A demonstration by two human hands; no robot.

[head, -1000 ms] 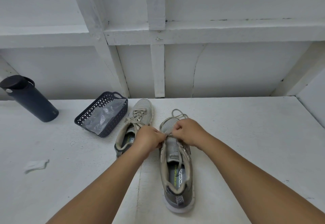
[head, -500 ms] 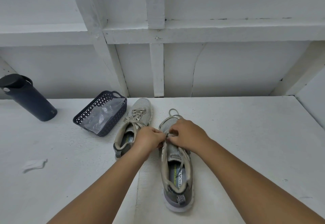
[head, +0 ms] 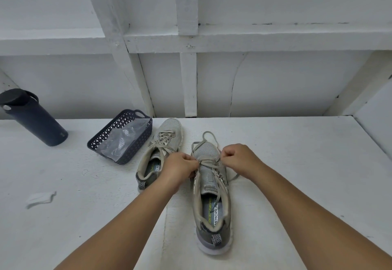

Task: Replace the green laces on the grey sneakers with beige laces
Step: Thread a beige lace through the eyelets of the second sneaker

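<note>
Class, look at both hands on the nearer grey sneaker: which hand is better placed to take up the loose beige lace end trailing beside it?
Probably the right hand: the loose beige lace end trails off the nearer grey sneaker just beneath it.

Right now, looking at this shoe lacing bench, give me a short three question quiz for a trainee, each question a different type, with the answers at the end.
1. True or false: the dark lidded bottle lies on its side.
2. Multiple choice: the crumpled clear plastic bag sits A) inside the dark perforated plastic basket, B) inside a sneaker, C) under the bottle.
3. Fill in: both the left hand and the right hand pinch the beige lace of the ____ grey mesh sneaker.

Key: 1 false, it stands upright. 2 A. 3 nearer; the farther grey mesh sneaker beside the basket is already laced.
</note>
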